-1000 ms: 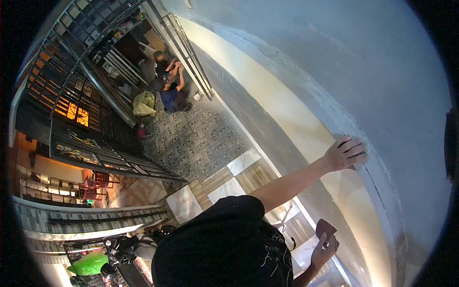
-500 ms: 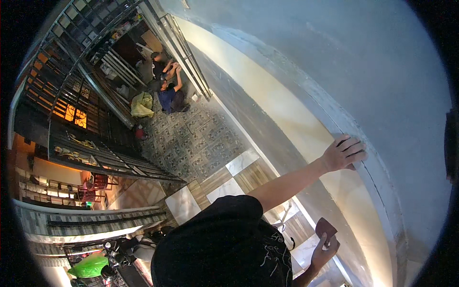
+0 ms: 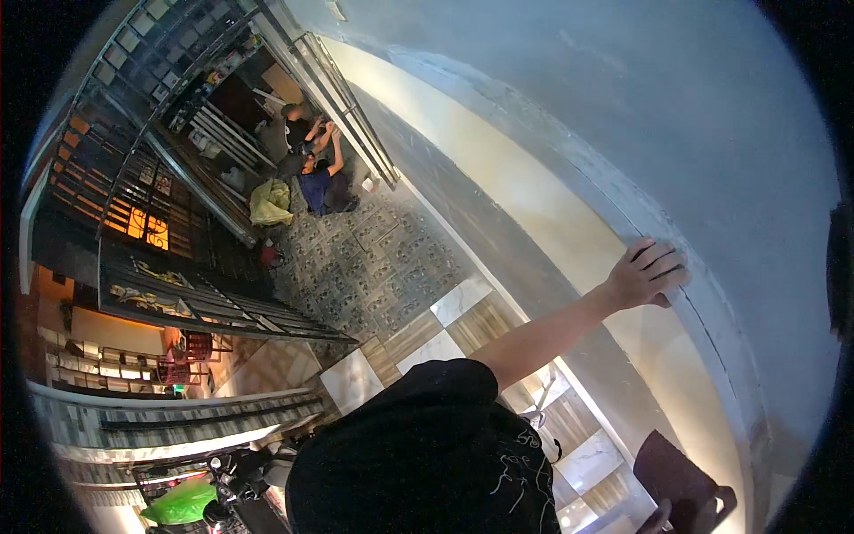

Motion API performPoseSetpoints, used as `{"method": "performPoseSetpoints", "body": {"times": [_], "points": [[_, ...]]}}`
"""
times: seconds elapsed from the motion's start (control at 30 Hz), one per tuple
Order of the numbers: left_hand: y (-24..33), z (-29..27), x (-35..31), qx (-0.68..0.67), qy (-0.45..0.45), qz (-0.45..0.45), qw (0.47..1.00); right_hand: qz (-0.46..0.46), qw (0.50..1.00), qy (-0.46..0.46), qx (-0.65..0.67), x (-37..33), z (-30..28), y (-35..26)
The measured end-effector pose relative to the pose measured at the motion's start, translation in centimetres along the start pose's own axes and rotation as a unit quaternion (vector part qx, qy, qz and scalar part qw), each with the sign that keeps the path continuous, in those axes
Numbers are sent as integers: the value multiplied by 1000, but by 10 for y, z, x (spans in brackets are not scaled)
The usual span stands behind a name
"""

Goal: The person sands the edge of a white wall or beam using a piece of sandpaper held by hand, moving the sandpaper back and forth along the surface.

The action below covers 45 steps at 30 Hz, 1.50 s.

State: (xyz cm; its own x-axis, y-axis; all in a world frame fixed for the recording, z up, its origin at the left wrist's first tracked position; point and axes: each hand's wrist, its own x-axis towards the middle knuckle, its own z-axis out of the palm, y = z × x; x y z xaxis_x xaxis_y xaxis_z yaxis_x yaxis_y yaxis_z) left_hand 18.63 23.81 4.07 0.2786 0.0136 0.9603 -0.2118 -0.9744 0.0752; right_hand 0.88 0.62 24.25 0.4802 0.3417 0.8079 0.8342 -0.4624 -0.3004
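A person in a black shirt (image 3: 400,454) is reaching right, the left hand (image 3: 648,271) resting at a ledge (image 3: 707,325) on the wall (image 3: 694,125), its fingers bent and slightly parted; whether anything is lying beneath the palm, one cannot tell. Near right, the right hand (image 3: 656,518) is gripping a brown sheet (image 3: 672,473) beside the wall, its fingers closing on it, most of the hand falling outside the view. A cream band (image 3: 534,200) is curving between blue-gray wall above and a scuffed gray strip (image 3: 471,182) below, while a thin crack is running along the ledge. Pale and wood-toned tiles (image 3: 458,301) are covering the near floor, giving way to dark patterned ones farther off. Far left, two people (image 3: 318,189) are crouching by a metal frame (image 3: 351,111), a yellow bag (image 3: 270,203) lying near them. Red chairs (image 3: 193,347) are standing beyond a dark gate (image 3: 236,307); a green bag (image 3: 182,503) is glowing near left.
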Motion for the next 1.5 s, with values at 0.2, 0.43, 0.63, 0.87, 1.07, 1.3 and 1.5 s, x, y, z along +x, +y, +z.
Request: {"method": "performPoseSetpoints", "body": {"times": [0.2,0.43,0.63,0.87,1.07,1.3,1.5], "points": [[-1,6,-6,-1,7,4,1000,-58,997,46,25,25,9,-17],[-4,5,-8,35,-2,18,999,-80,994,63,38,28,14,-18],[-7,7,-9,25,3,17,1000,-79,993,66,49,22,19,-17],[-8,9,-4,21,31,7,999,-67,993,67,71,19,27,-10],[-4,10,-3,18,29,6,999,-17,993,53,99,2,36,2],[-5,6,-8,24,15,14,1000,203,970,-136,5,-38,33,17],[-2,12,-8,24,21,17,999,250,931,-263,-33,-60,21,30]]}}
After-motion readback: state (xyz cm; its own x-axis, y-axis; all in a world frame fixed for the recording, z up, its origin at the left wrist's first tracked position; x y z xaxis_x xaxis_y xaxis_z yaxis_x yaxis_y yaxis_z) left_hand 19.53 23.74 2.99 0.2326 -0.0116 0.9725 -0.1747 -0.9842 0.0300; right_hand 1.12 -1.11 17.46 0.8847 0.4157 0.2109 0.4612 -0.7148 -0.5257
